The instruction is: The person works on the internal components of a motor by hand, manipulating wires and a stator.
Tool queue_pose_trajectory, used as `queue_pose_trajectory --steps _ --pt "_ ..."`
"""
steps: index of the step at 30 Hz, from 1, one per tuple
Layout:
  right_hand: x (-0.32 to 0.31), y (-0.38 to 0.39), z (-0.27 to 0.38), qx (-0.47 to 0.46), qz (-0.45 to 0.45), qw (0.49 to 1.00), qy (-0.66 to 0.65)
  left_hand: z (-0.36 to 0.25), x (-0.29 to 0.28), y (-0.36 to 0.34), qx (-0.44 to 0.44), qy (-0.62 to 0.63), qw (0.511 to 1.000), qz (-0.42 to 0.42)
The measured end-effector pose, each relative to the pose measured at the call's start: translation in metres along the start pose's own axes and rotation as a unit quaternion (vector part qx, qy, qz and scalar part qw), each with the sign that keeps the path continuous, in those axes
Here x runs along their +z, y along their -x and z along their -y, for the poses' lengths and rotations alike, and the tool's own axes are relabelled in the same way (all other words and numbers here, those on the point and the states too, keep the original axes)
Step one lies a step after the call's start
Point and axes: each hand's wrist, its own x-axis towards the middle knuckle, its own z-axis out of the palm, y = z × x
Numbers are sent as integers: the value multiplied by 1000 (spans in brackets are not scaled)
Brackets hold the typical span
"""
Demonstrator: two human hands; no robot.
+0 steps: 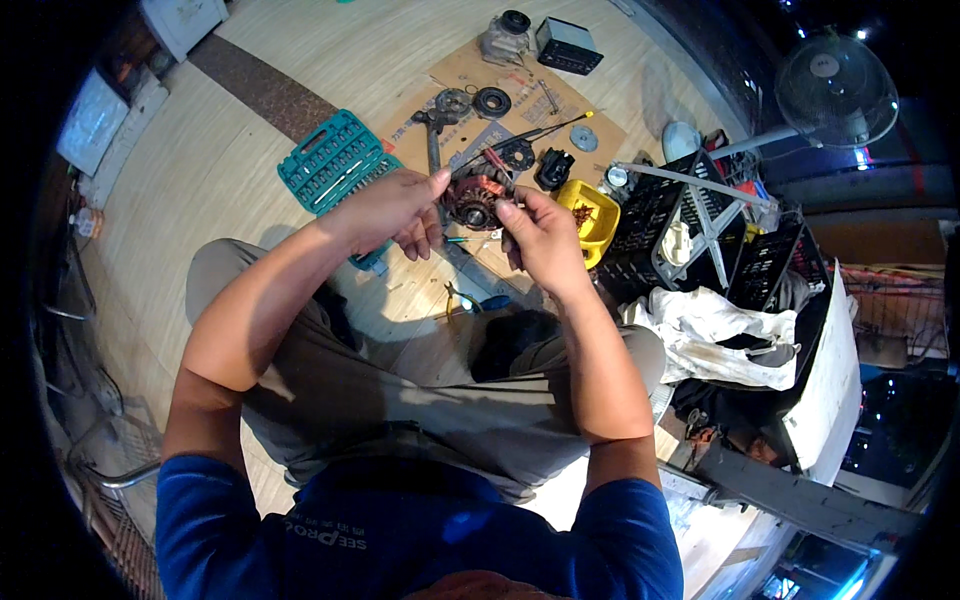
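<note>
Ahead of the lap, b/w the two hands, is the round copper-wound part (474, 204), prob. a motor or alternator pc. R hand (548, 236) is closed on its right side, thumb over the near face. L hand (398, 206) is at its left edge, thumb out straight, other fingers loosely bent & hanging; can't tell if it grips or just touches.

Progress: looks part-way, w/ windings in place on the held part but other pcs apart from it. Loose beyond the hands: black ring (491, 102), black moulded pc (553, 170) just past R hand, metal housing (505, 42) furthest out, on or near the cardboard (610, 131). None is joined up; can't tell from one view if pcs are coming off or going on, so what's left is unclear. Yellow tray (609, 237), right beside R hand on its right, has small coppery bits (582, 213) in it.

Tools: hammer (433, 140) just beyond L hand; teal socket case (297, 178) open, to L hand's left; pliers (493, 302) nearer the body than either hand, not held.
</note>
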Motion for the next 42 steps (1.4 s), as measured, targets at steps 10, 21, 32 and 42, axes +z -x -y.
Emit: queue_pose_trajectory --steps 10,21,32,42 --pt "-1 -4 -5 86 9 974 -210 10 10 -10 84 -42 996 -8" --pt "-3 -6 -11 93 12 957 -274 7 12 -9 88 27 996 -22" --pt "-3 -6 -10 99 37 950 -294 11 4 -12 86 55 995 -13" --pt "-4 -5 -12 102 31 956 -275 8 6 -9 84 46 995 -21"
